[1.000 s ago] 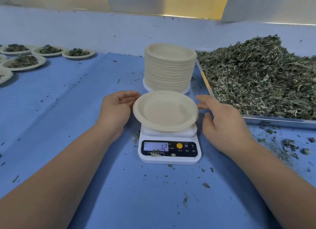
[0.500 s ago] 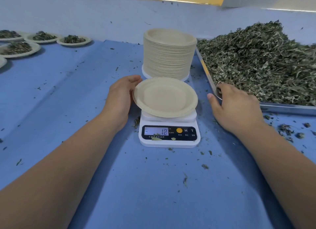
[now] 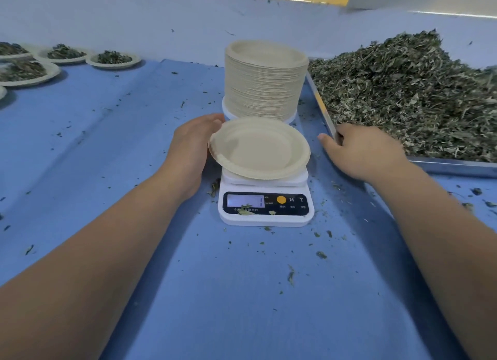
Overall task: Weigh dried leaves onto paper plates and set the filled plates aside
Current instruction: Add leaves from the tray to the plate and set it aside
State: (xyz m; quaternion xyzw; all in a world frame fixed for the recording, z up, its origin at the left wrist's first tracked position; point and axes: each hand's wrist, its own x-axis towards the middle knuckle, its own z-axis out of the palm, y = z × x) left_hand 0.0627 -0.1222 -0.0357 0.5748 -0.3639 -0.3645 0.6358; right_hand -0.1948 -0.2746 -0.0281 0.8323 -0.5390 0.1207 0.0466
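Landmark: digital scale (image 3: 265, 206), white plastic body, black front panel, one round orange button. Display is lit but the reading is not legible. A few leaf flakes lie on the panel.

- On the scale platform: one empty paper plate (image 3: 259, 148), round, off-white, matte, shallow with a raised rim. It overhangs the platform on all sides.
- Directly behind the scale: tall stack of plates (image 3: 266, 82) of the same kind, edges finely ribbed.
- Right of the scale: metal tray (image 3: 451, 166), shiny rim, heaped with dried leaves (image 3: 408, 90), grey-green, shredded and stemmy.
- Far left and behind the scale: filled plates (image 3: 113, 59) with dark leaf mounds, well apart from it.
- Under everything: blue cloth (image 3: 242, 292), creased, strewn with leaf crumbs, thickest near the tray.

Left hand (image 3: 191, 150): fingers nearly straight, lying against the plate's left rim; the plate hides the thumb.

Right hand (image 3: 363, 150): at the tray's near corner, thumb out on the cloth side, fingers over the rim into the leaves. Fingertips hidden, so I cannot tell whether it holds any.
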